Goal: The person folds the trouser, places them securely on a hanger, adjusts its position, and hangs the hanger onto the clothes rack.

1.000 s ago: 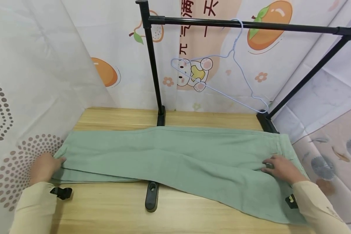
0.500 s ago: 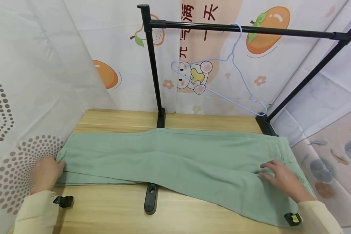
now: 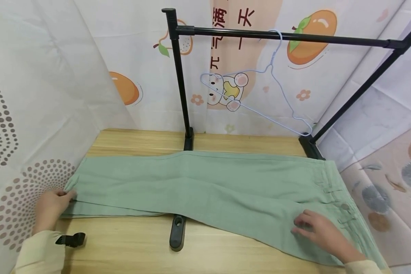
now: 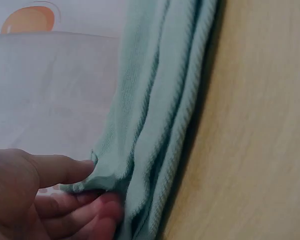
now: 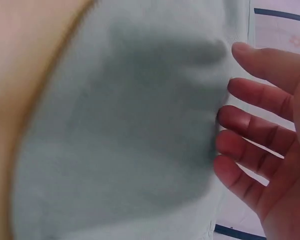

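Observation:
Light green trousers (image 3: 198, 190) lie lengthwise on the wooden table, one leg over the other, with the hems at the left and the buttoned waistband at the right. My left hand (image 3: 52, 207) pinches the hem end. In the left wrist view the thumb (image 4: 64, 170) is on top of the cloth (image 4: 155, 120) and the fingers are beneath its edge. Above the wider right part of the trousers is my right hand (image 3: 320, 232), fingers spread and loosely bent. It holds nothing; in the right wrist view its fingertips (image 5: 229, 142) point at the cloth (image 5: 129, 130).
A black garment rack (image 3: 274, 35) stands behind the trousers, with a light blue wire hanger (image 3: 272, 70) on its bar. One rack foot (image 3: 177, 234) sticks out in front of the trousers. Printed white curtains (image 3: 48, 76) close off the back and both sides.
My right hand has moved off the waistband area, toward me and slightly left, uncovering the button. My left hand has stayed at the hem, its fingers shifting a little.

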`<state>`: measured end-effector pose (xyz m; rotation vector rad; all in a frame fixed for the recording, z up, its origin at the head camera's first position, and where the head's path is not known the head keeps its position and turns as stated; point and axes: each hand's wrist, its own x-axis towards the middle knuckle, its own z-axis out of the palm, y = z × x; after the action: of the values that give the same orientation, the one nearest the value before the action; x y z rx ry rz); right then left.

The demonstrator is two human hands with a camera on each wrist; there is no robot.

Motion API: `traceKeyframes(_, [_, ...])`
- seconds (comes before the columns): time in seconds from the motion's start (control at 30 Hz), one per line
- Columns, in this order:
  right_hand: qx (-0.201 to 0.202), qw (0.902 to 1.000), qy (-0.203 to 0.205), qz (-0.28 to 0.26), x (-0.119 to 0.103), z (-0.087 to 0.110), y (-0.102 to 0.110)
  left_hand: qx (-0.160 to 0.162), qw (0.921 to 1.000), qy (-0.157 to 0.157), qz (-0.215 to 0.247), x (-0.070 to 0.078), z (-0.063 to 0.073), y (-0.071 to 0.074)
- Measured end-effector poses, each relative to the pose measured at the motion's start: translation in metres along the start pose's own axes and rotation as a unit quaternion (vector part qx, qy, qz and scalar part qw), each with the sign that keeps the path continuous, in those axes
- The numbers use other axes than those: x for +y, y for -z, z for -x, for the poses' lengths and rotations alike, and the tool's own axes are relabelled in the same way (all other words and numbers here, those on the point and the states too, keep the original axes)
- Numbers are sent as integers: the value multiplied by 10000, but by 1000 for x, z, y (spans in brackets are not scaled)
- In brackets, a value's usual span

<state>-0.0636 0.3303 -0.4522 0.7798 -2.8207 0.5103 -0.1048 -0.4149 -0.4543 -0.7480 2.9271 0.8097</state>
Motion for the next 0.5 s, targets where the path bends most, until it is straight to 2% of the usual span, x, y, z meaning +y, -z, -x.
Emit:
traceKeyframes(0.1, [-208, 9996, 178, -74, -1, 6, -4, -101, 9998, -136, 74, -3, -1, 0])
traceKeyframes(0.17, [-343, 9990, 268, -94, -1, 10, -7, -190, 9995, -91, 232, -4, -2, -1])
traceKeyframes(0.3, [-458, 9976, 447, -264, -1, 17, -12, -590, 9917, 144, 1137, -5, -2, -6])
traceKeyframes(0.4, [-785, 9958, 242, -404, -1, 23, -13, -678, 9797, 365, 1850, -2, -2, -10])
traceKeyframes(0.5, [-1588, 9851, -354, -553, -2, 26, -11, -477, 9756, 602, 2055, 2, 0, -11])
